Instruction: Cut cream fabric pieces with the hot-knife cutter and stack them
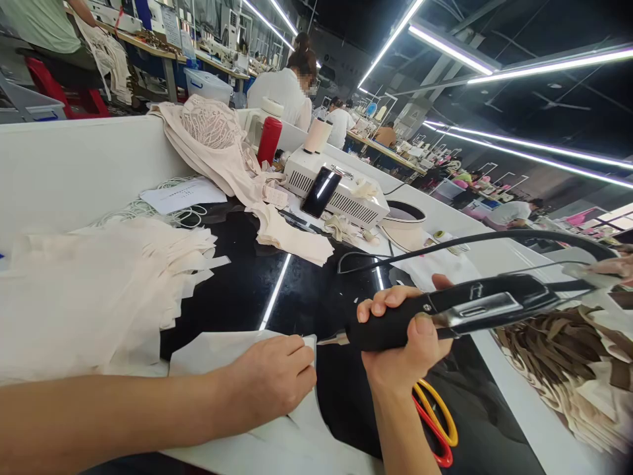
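My right hand (403, 366) is wrapped round a black corded hand tool (386, 323) with a narrow metal tip. The tip points left, close to the edge of a pale fabric piece (212, 346) lying on the black table surface (232, 284). At that edge my left hand (277, 373) is closed, thumb and fingers pinching the fabric beside the tip; the exact grip is partly hidden. Under my right wrist, yellow and red loop handles (451, 425) stick out. A stack of cream fabric pieces (109, 284) lies left of my hands.
Behind are a white vented box (336, 185), a phone (321, 191), a thread cone (318, 135), a red bottle (270, 140) and a beige lace garment (212, 132). Brown and cream strips (558, 356) hang at right. The tool's cable (475, 237) arches overhead. Other people sit beyond the white partition (74, 165).
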### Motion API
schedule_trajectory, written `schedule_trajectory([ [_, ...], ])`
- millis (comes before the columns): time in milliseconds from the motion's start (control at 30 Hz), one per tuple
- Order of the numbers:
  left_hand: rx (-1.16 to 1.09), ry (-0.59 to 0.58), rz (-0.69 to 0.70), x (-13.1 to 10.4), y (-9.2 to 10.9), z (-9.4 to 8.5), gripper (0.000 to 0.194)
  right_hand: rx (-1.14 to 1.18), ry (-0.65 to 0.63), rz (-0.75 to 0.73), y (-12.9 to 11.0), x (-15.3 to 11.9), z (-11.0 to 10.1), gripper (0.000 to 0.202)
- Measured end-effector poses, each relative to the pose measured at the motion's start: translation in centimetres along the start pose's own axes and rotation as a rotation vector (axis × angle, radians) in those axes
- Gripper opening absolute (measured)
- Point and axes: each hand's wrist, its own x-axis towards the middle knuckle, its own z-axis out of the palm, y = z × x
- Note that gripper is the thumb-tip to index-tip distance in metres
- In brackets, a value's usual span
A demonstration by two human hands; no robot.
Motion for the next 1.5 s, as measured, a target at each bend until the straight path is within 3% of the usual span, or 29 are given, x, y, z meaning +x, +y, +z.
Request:
schedule_trajectory([
  [167, 0.016, 0.038, 0.012, 0.1, -0.1, 0.1, 0.028, 0.024, 0.0, -0.006, 0.2, 0.2, 0.4, 0.045],
  [933, 0.042, -0.038, 0.04, 0.2, -0.2, -0.3, 0.028, 0.031, 0.034, 0.015, -0.1, 0.0, 0.2, 0.045],
  [1133, 0.045, -0.008, 0.031, 0.2, -0.1, -0.1, 0.03, -0.003, 0.016, 0.007, 0.1, -0.2, 0.4, 0.045],
  [1500, 0.027, -0.029, 0.036, 0.0, -0.2, -0.1, 0.026, 0.034, 0.024, -0.003, -0.2, -0.3, -0.6, 0.043],
])
